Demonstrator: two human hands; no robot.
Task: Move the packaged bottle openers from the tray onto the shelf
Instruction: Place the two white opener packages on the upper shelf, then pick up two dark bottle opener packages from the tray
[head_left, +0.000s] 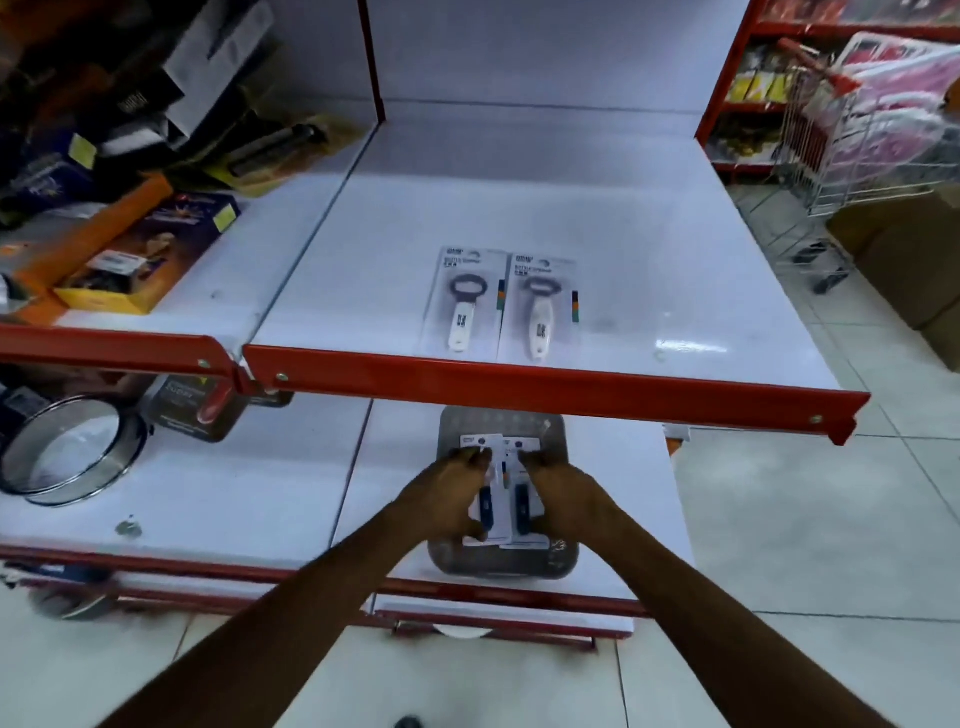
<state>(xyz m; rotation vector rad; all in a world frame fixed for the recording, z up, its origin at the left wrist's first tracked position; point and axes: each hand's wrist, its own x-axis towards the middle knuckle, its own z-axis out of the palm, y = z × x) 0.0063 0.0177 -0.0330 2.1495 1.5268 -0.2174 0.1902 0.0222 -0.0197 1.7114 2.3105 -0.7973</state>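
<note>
Bare arms, nothing worn

I see my left grip and right grip ungloved, ringless, forearms sleeveless from the tray back to frame's edge.

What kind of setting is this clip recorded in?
Most likely a retail shop aisle: red-edged display shelving carrying carded bottle openers and boxed kitchenware, with a wire shopping trolley on the tiled floor. Both hands, left hand and right hand, are on packs in a grey tray.
</note>
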